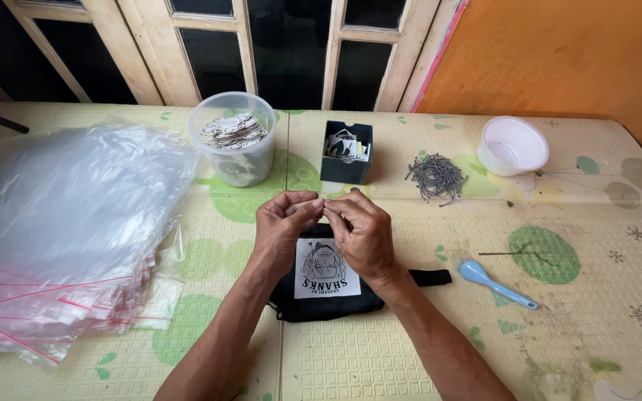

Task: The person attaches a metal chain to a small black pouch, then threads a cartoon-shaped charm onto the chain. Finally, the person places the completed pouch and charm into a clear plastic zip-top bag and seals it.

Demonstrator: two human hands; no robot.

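My left hand (282, 223) and my right hand (362, 232) meet fingertip to fingertip above a black cloth pouch (326, 293) with a white printed patch. Both pinch something very small between thumb and forefinger; it is too tiny to identify. The pouch lies flat on the table just under my wrists, with a black strap sticking out to the right.
A pile of clear zip bags (61, 223) fills the left side. Behind my hands stand a clear tub of round tags (233, 148), a dark box of cards (346, 152), a heap of small metal chains (435, 177) and a white bowl (513, 145). A blue spoon (493, 282) lies right.
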